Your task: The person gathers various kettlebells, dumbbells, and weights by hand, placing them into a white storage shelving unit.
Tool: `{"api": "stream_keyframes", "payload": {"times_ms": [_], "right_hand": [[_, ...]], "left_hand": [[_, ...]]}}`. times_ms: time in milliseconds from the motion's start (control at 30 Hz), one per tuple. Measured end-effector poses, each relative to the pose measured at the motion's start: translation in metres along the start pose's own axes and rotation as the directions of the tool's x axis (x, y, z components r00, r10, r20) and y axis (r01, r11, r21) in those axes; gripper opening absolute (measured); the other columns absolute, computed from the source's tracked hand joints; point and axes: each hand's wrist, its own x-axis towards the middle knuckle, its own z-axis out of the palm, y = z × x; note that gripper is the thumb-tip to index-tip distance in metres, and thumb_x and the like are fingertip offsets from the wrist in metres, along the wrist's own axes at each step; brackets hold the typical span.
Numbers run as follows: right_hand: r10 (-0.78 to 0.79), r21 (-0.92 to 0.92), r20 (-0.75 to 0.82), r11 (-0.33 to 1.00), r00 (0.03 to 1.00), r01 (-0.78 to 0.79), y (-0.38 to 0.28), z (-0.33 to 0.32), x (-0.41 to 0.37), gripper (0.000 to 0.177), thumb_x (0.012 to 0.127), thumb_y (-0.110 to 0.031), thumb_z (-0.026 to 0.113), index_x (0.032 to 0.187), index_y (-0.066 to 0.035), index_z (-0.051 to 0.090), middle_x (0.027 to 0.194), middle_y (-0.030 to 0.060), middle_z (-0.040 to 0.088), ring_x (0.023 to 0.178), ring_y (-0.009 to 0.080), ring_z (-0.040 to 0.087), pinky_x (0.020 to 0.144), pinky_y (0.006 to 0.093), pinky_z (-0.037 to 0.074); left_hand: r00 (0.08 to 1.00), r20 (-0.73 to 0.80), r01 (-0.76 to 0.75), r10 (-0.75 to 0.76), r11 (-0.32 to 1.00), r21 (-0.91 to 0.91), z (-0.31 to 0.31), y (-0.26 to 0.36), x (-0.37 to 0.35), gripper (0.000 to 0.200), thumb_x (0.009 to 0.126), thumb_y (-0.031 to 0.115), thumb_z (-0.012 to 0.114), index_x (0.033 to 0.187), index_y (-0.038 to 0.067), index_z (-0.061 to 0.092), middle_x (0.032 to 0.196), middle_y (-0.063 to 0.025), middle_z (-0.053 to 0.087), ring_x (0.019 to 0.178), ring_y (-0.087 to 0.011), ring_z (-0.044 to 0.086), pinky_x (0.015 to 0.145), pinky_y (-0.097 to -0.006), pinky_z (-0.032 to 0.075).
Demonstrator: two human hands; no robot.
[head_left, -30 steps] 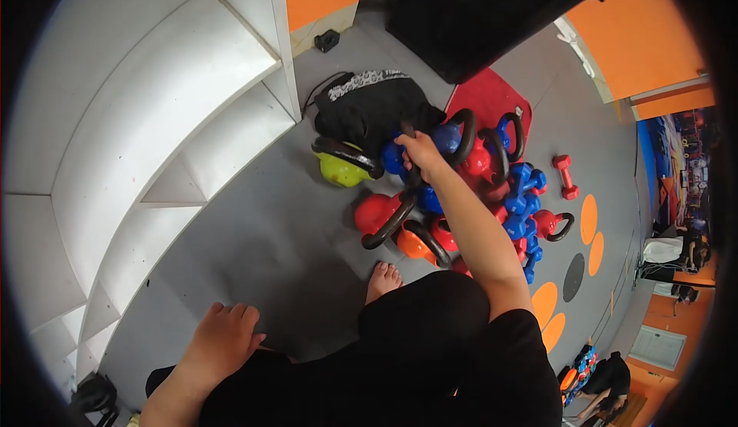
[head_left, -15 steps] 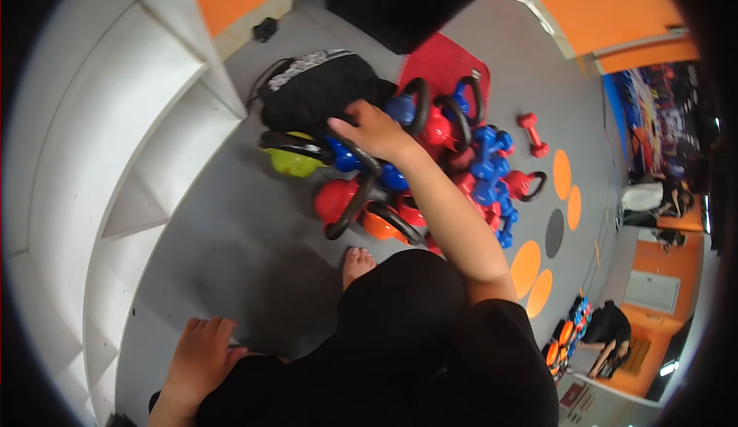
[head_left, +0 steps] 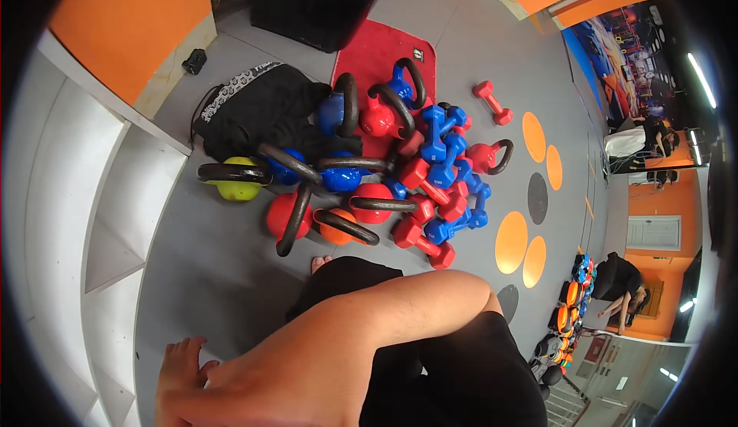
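I see the blue kettlebell on the far side by the green kettlebell, handles up, likely for easy grabbing. The right hand was over there before; now it's near left, by the spread, empty left hand, too blurry for me to tell its grip.

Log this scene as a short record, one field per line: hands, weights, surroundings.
Left hand: fingers spread, nothing visible in it
Right hand: cannot be made out; right arm crosses in front of the body
Kettlebells: lime, blue, red and orange, with dark handles
Dumbbells: red and blue, piled beside the kettlebells
Lone red dumbbell: apart from the pile
Black cloth item: patterned band, on the floor
Red mat: beyond the pile
White shelving: left side of view
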Motion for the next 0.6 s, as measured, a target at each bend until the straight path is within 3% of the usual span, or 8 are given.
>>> {"api": "stream_keyframes", "payload": {"times_ms": [167, 233, 467, 533, 567, 600], "right_hand": [[-0.081, -0.064, -0.029, 0.995, 0.996, 0.079, 0.006, 0.007, -0.002, 0.08, 0.071, -0.058, 0.084, 0.111, 0.003, 0.051, 0.091, 0.0077, 0.059, 0.085, 0.021, 0.06, 0.078, 0.0323, 0.05], [-0.199, -0.017, 0.009, 0.98, 0.98, 0.199, 0.013, 0.012, -0.003, 0.106, 0.047, -0.065, 0.087, 0.119, 0.0, 0.043, 0.088, 0.0001, 0.05, 0.08, 0.0148, 0.054, 0.072, 0.0276, 0.047], [-0.128, -0.036, 0.036, 0.991, 0.991, 0.129, -0.007, 0.006, -0.003, 0.101, 0.046, -0.065, 0.09, 0.112, -0.002, 0.048, 0.09, 0.0002, 0.05, 0.081, 0.0145, 0.054, 0.073, 0.0266, 0.047], [-0.008, -0.052, -0.05, 0.999, 0.999, 0.005, -0.013, 0.003, -0.007, 0.08, 0.067, -0.051, 0.09, 0.118, -0.002, 0.053, 0.1, 0.0025, 0.057, 0.093, 0.0159, 0.058, 0.078, 0.0273, 0.048], [-0.006, -0.058, -0.049, 0.998, 0.999, 0.003, -0.014, 0.002, -0.01, 0.08, 0.067, -0.051, 0.09, 0.118, -0.002, 0.053, 0.1, 0.0025, 0.057, 0.093, 0.0159, 0.058, 0.078, 0.0273, 0.048], [0.085, -0.323, -0.21, 0.934, 0.974, -0.151, -0.016, 0.001, -0.018, 0.075, 0.068, -0.052, 0.087, 0.115, -0.004, 0.053, 0.101, 0.0046, 0.056, 0.096, 0.02, 0.058, 0.085, 0.0333, 0.045]], "left_hand": [[0.998, 0.052, 0.029, -0.028, 1.0, -0.007, 0.002, 0.0, 0.004, 0.049, 0.084, 0.031, 0.074, 0.123, 0.007, 0.058, 0.113, -0.0166, 0.064, 0.106, -0.0377, 0.058, 0.095, -0.0471, 0.044], [0.996, 0.067, 0.053, -0.052, 0.999, -0.01, 0.003, 0.001, 0.003, 0.051, 0.084, 0.035, 0.073, 0.124, 0.007, 0.058, 0.116, -0.017, 0.063, 0.108, -0.0369, 0.058, 0.096, -0.0469, 0.044], [0.988, 0.098, 0.126, -0.123, 0.992, -0.024, 0.01, 0.004, -0.005, 0.058, 0.086, 0.046, 0.07, 0.129, 0.009, 0.057, 0.126, -0.0184, 0.061, 0.115, -0.0342, 0.059, 0.099, -0.0463, 0.045], [0.987, 0.117, 0.119, -0.115, 0.992, -0.031, 0.012, 0.004, -0.006, 0.06, 0.087, 0.049, 0.069, 0.131, 0.01, 0.057, 0.129, -0.0188, 0.06, 0.117, -0.0334, 0.059, 0.1, -0.0462, 0.045], [0.986, 0.119, 0.123, -0.118, 0.992, -0.034, 0.013, 0.004, -0.008, 0.061, 0.087, 0.05, 0.069, 0.131, 0.01, 0.057, 0.13, -0.019, 0.06, 0.118, -0.033, 0.059, 0.101, -0.0461, 0.045], [0.986, 0.121, 0.123, -0.117, 0.992, -0.037, 0.014, 0.003, -0.009, 0.062, 0.087, 0.052, 0.069, 0.132, 0.01, 0.057, 0.131, -0.0192, 0.06, 0.119, -0.0326, 0.059, 0.101, -0.046, 0.045]]}}
